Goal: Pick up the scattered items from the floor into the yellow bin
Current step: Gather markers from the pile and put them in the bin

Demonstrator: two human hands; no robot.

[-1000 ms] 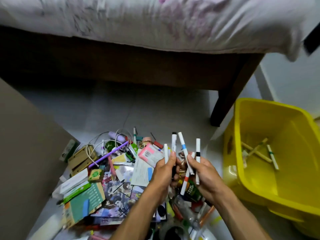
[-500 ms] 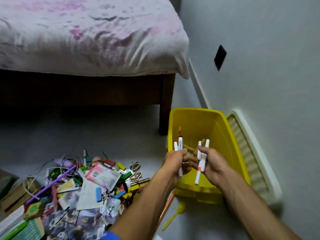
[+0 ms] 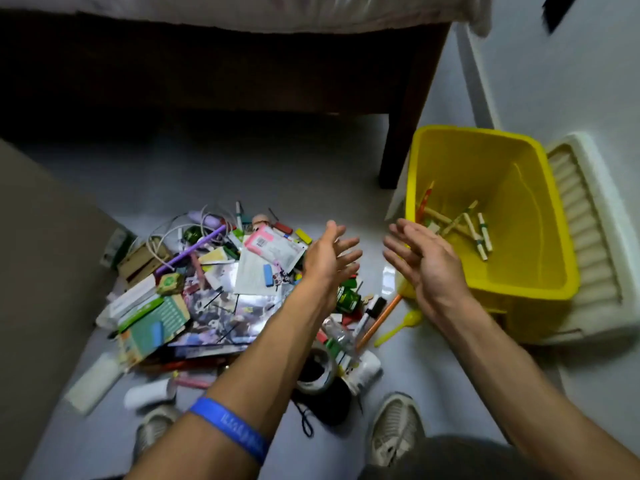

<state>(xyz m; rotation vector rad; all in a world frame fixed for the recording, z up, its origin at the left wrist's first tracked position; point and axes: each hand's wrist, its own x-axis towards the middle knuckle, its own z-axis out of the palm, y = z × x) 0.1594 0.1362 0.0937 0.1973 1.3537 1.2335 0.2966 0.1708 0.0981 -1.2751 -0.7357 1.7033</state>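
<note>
Bed (image 3: pixel 242 64): spans the top of the view, dark wooden frame, one leg standing on the floor just beside the bin's far left corner.
Floor (image 3: pixel 294 161): pale grey, carrying the pile, the bin and the person's shoes.
Pile (image 3: pixel 214 278): scattered items heaped left of centre; cards, boxes, a white cable, a purple stick, a pink-and-white packet, pens, a tape roll near the left forearm.
Bin (image 3: pixel 540 292): yellow, open-topped, on the floor at right, its right side against a white ribbed lid.
Lid (image 3: pixel 588 230): white, lying flat beside and partly under the bin.
Markers (image 3: pixel 479 233): several white pens and pale sticks lying crossed on the bin's bottom, towards its left wall.
Left hand (image 3: pixel 329 258): raised over the pile's right edge, palm turned inward, fingers straight and spread wide, holding nothing.
Right hand (image 3: pixel 426 261): raised at the bin's near left rim, palm facing the left hand, fingers straight and loosely spread, holding nothing; a clear gap between the two hands.
Wristband (image 3: pixel 232 431): blue, on the left forearm.
Shoes (image 3: pixel 394 427): pale mesh, at the bottom, one each side of the left forearm.
Spoon (image 3: pixel 401 325): yellow plastic, on the floor just beside the bin's near left corner, next to an orange pencil.
</note>
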